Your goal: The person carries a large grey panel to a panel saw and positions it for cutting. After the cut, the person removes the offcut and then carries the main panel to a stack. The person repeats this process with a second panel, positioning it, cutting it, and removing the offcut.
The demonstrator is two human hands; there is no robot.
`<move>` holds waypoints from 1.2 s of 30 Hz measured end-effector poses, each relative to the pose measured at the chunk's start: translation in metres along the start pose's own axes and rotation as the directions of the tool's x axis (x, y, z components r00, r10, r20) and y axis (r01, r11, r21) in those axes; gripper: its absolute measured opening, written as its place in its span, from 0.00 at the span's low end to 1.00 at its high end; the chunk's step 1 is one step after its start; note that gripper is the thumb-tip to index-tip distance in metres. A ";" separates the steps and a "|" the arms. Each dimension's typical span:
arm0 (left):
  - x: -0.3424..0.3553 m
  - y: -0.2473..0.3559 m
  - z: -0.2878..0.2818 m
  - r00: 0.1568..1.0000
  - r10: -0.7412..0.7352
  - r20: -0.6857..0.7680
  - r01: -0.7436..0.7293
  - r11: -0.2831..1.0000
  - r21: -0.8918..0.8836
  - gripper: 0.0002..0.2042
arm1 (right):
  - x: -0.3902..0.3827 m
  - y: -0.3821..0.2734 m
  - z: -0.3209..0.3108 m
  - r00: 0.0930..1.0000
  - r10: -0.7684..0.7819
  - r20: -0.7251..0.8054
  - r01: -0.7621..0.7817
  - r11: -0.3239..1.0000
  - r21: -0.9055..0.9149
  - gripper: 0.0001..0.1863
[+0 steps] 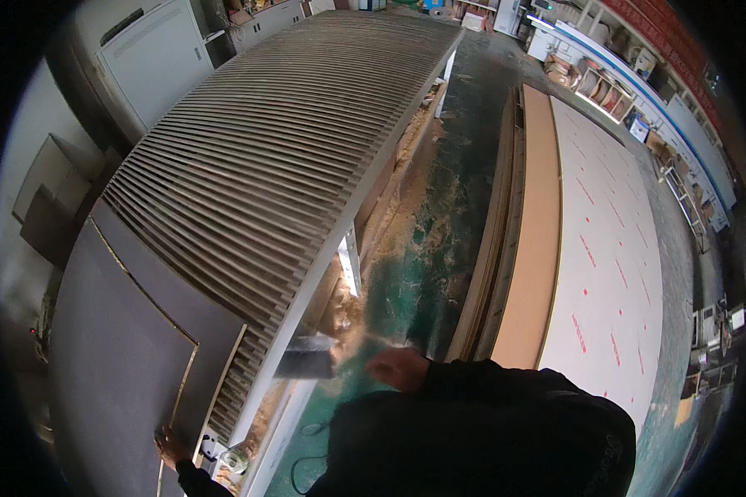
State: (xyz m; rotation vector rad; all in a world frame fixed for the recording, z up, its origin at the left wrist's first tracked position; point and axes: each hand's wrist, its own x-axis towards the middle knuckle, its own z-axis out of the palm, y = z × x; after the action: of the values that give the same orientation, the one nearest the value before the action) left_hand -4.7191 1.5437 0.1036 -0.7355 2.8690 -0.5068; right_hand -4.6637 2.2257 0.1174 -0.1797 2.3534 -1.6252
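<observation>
A dark grey panel (116, 323) lies on the slatted machine bed, cut through by a pale-edged line that bends at a corner. My left hand (171, 448) rests on this panel by the cut line, near its lower right edge, fingers stretched out. Beyond the bed's right edge, my right hand (398, 369) is closed and smeared by motion. It seems to grip a brush (305, 360), whose wide dark head points left towards the bed's rail. The brush's handle is too blurred to make out clearly.
The slatted bed (249, 157) stretches away ahead. Sawdust (406, 182) lies along its right side over the green floor (398, 286). To the right stands a stack of boards (526, 232) with a white, red-marked sheet (605, 257). A grey cabinet (157, 58) stands far left.
</observation>
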 end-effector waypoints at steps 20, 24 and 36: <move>-0.026 0.214 -0.143 0.906 -0.384 -0.177 0.257 0.834 -0.489 0.34 | 0.097 0.078 -0.224 0.985 -0.153 -0.076 0.135 0.971 -0.196 0.13; -0.019 0.242 -0.145 0.918 -0.396 -0.028 0.355 0.851 -0.388 0.41 | 0.122 0.089 -0.252 0.985 -0.151 -0.078 0.147 0.988 -0.054 0.10; -0.106 0.411 -0.249 0.848 -0.500 -0.177 0.242 0.661 -0.710 0.32 | 0.200 0.076 -0.392 0.947 -0.294 0.130 0.296 0.955 0.001 0.08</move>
State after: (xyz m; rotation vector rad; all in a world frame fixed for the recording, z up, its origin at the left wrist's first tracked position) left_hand -4.8615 2.0061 0.1958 -1.5221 3.2413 0.4817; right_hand -4.9652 2.5535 0.1458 -0.6503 2.3299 -1.6614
